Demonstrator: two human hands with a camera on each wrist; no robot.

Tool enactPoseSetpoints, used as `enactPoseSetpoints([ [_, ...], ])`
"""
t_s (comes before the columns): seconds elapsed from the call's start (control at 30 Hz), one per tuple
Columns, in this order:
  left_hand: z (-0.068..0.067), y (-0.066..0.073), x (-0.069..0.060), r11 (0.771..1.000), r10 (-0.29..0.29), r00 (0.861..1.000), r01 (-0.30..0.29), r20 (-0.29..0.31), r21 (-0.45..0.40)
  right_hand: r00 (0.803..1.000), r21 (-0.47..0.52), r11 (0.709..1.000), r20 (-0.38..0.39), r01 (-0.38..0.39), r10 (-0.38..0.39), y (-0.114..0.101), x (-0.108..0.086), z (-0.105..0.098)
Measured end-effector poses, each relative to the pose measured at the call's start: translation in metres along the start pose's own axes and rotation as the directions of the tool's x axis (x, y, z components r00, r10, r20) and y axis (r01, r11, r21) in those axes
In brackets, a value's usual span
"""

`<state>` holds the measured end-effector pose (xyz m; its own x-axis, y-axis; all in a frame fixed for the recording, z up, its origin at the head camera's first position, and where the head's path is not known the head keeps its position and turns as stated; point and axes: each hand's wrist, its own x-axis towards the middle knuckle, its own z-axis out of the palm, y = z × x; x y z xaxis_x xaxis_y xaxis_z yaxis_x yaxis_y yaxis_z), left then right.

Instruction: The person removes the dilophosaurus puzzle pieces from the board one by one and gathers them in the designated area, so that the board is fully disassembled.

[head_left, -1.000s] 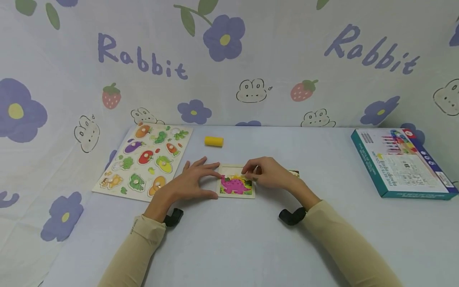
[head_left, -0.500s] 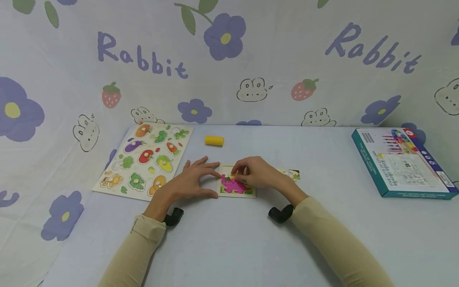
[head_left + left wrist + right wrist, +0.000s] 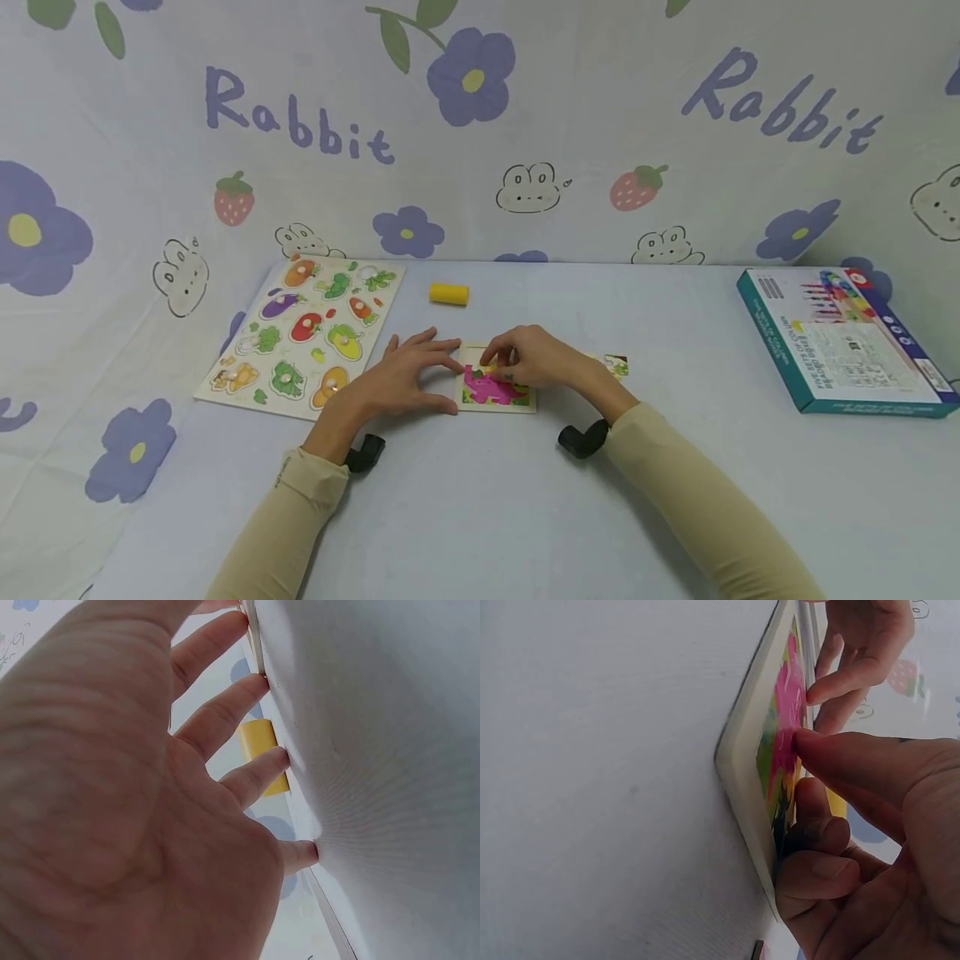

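- Dinosaur puzzle [image 3: 487, 393] lies flat on the table [image 3: 480, 500], between both hands.
- Left hand [image 3: 401, 379] has fingers spread apart, touching its left side.
- Right hand [image 3: 536, 357] has bent fingers on the picture; I cannot tell if they pinch a piece.

A cloth-screened spot, room type unclear: a pale table [image 3: 465, 517] meets a fabric backdrop [image 3: 592, 100] printed with flowers [image 3: 471, 79], strawberries [image 3: 234, 201], rabbit faces [image 3: 528, 190] and 2 "Rabbit" words [image 3: 295, 117].
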<state>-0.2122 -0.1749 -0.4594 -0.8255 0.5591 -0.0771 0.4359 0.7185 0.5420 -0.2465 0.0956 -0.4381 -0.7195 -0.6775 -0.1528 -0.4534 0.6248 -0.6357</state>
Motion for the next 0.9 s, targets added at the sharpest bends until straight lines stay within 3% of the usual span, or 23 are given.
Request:
enactPoseSetpoints([
  [0.33, -0.0014, 0.0034, -0.0008, 1.0, -0.002, 1.0, 0.002, -0.001, 0.012, 0.999, 0.029, 0.999, 0.023, -0.04, 0.039, -0.0036, 0.001, -0.0016],
  [0.9, -0.0007, 0.0037, -0.0004, 1.0, -0.011, 1.0, 0.011, 0.001, 0.005, 0.999, 0.055, 0.998, -0.028, -0.032, 0.034, -0.0057, -0.0028, 0.0029],
])
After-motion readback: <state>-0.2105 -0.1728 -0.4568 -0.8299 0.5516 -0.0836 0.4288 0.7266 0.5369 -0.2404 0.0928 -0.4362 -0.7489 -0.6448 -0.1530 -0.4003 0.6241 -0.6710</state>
